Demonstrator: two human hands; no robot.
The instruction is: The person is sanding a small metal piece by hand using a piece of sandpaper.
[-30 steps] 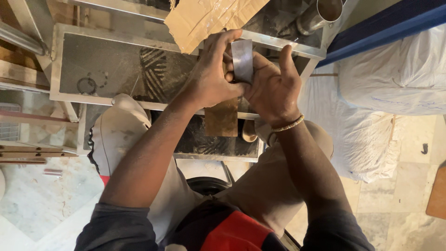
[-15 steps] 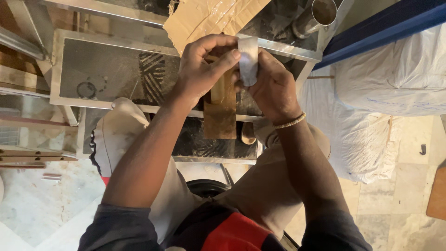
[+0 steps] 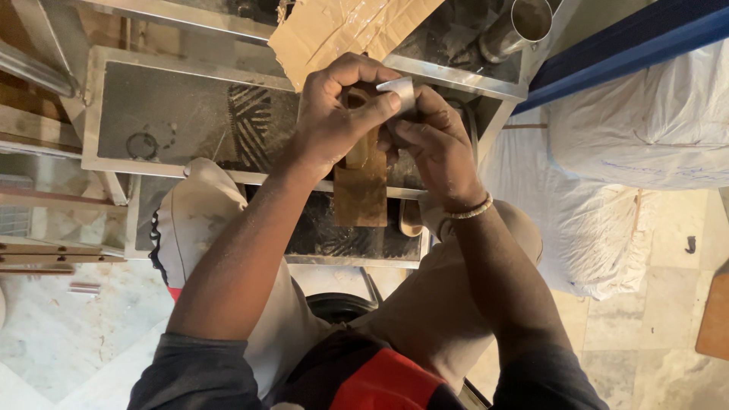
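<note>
Both hands meet over a metal frame [image 3: 190, 171] in front of my knees. My left hand [image 3: 330, 118] pinches a small silvery metal piece [image 3: 400, 89] between thumb and fingers. My right hand [image 3: 437, 148], with a beaded bracelet at the wrist, grips the same piece from the other side. Fingers cover most of the piece and only a pale corner shows. Just below the hands a brown, rusty flat block [image 3: 361, 193] rests across the frame's edge.
A taped sheet of cardboard [image 3: 342, 30] and a shiny metal tube [image 3: 524, 23] lie on the frame at the top. White sacks [image 3: 630, 144] and a blue beam [image 3: 630, 42] are at the right. A wooden board [image 3: 715, 319] lies on the marble floor.
The metal piece stood upright and plainly visible between the hands; now my fingers have closed around it and the hands have dropped slightly toward the brown block.
</note>
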